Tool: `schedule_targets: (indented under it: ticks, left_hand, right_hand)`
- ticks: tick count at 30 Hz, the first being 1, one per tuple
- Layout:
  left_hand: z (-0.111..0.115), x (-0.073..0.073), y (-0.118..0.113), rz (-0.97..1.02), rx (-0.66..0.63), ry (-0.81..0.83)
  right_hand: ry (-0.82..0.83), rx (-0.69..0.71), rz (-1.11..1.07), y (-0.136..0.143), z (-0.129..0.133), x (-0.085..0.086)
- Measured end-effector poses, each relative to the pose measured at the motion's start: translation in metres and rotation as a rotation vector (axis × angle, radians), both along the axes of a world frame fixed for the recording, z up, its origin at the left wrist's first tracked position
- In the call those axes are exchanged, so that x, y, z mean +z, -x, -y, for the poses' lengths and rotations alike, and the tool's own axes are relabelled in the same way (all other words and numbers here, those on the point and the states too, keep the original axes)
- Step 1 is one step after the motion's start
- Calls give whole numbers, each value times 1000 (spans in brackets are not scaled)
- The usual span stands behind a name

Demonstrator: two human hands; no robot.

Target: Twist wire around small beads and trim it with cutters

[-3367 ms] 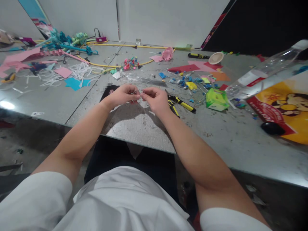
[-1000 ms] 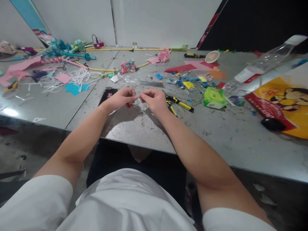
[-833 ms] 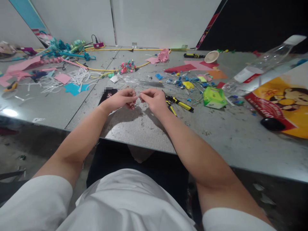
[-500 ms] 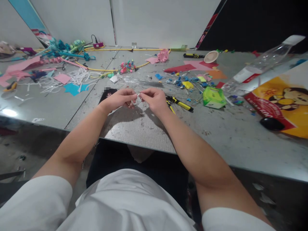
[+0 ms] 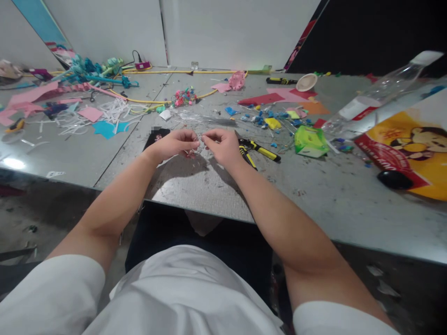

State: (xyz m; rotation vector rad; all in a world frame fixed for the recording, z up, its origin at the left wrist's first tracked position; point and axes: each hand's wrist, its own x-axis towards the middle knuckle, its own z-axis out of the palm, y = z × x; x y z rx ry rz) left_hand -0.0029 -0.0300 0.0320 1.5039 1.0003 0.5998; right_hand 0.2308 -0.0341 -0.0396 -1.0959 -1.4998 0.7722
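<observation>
Close together above the grey table (image 5: pixel 188 186), my two hands pinch a small piece of thin silvery wire (image 5: pixel 199 145). My left hand (image 5: pixel 179 143) has its fingers closed on the wire, with a small reddish part showing beneath the fingertips. My right hand (image 5: pixel 221 145) grips the wire between thumb and forefinger. Fine details of the wire are too small to tell. Pliers with yellow and black handles (image 5: pixel 260 150) lie just right of my right hand. A dark phone-like object (image 5: pixel 156 136) is partly covered by my left hand.
Behind my hands lies a bundle of thin wires (image 5: pixel 206 119). Blue and yellow scraps, a green packet (image 5: pixel 310 141), a clear bottle (image 5: pixel 380 93) and a yellow-red bag (image 5: pixel 419 144) are on the right. Coloured paper and white strips (image 5: pixel 111 110) lie on the left.
My fingertips have shifted slightly, and more of the reddish part shows under my left hand. My right hand has moved a little, uncovering more of the pliers.
</observation>
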Motion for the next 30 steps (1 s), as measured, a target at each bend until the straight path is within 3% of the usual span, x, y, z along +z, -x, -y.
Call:
schedule_targets:
  ticks: [13,21,30]
  left_hand:
    - [-6,-3,0,52,36,9]
    - [-12,-5,4,131,-34,-5]
    - [-12,-7,2,77,-58,-108]
  right_hand:
    - [-16,-19,9,3,9,7]
    - [13,-50,-50,3,8,6]
    - [126,14,-194,7,6,6]
